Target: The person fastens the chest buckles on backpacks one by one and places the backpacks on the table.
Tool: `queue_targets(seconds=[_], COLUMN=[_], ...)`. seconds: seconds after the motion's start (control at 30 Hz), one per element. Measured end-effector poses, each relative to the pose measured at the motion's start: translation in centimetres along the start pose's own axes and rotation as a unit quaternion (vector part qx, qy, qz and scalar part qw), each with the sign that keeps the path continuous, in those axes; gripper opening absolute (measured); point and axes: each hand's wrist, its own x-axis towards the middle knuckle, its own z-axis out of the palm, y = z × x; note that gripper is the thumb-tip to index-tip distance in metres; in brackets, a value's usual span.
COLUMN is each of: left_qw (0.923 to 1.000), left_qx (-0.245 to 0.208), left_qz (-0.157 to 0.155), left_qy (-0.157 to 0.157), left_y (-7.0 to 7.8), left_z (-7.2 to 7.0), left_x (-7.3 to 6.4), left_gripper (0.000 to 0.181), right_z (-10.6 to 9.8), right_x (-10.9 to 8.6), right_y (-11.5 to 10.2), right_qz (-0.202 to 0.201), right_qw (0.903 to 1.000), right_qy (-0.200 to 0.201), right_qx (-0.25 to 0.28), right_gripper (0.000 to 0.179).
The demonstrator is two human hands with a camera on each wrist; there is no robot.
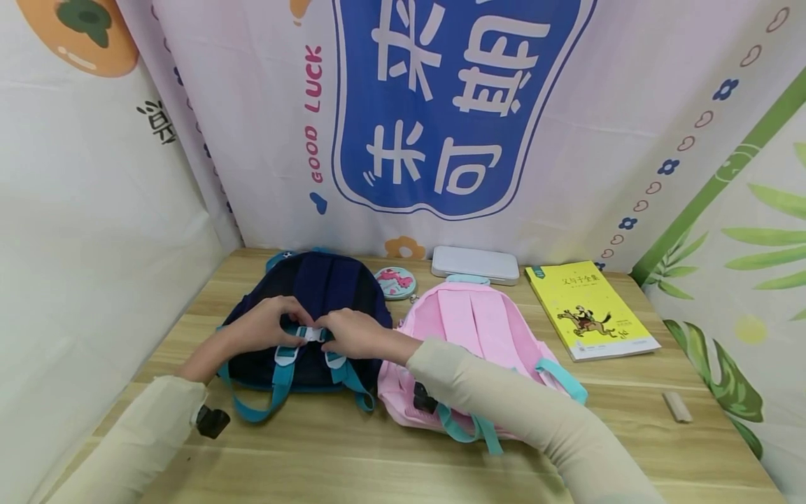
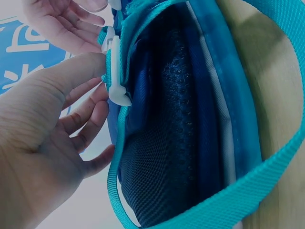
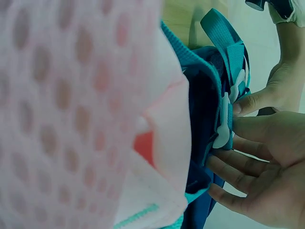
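Observation:
A navy backpack (image 1: 327,280) with teal straps lies on the table at left, its strap side up. Across its shoulder straps runs a teal strap with a white buckle (image 1: 311,334). From the left, my left hand (image 1: 264,323) pinches the buckle end between thumb and fingers. My right hand (image 1: 355,334) grips the other end, so the two hands nearly meet over it. A white strap adjuster (image 2: 116,71) is beside the left thumb in the left wrist view. Another white adjuster (image 3: 223,124) shows by the right fingers in the right wrist view.
A pink backpack (image 1: 478,315) lies against the navy one, under my right forearm. Behind are a round tin (image 1: 397,283) and a white case (image 1: 475,264). At right are a yellow book (image 1: 590,308) and a small beige block (image 1: 677,407). Printed cloth walls the table.

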Motion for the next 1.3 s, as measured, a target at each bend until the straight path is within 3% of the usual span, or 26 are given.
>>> queue_targets(seconds=[0.87, 1.1, 1.3], left_qw=[0.9999, 0.9995, 0.9981], left_qx=[-0.007, -0.001, 0.011], left_qz=[0.010, 0.022, 0.021], left_qy=[0.003, 0.024, 0.057], left_y=[0.3, 1.0, 2.6], left_z=[-1.0, -1.7, -2.7], left_x=[0.6, 1.6, 3.5], left_gripper=[0.028, 0.027, 0.027], right_z=[-0.6, -1.7, -3.5], right_x=[-0.5, -0.8, -1.5], right_y=[0.4, 1.4, 3.3], right_qz=[-0.008, -0.005, -0.011], right_qw=[0.9999, 0.9993, 0.9961], right_qy=[0.015, 0.026, 0.083], right_qx=[-0.001, 0.026, 0.030], right_gripper=[0.049, 0.050, 0.048])
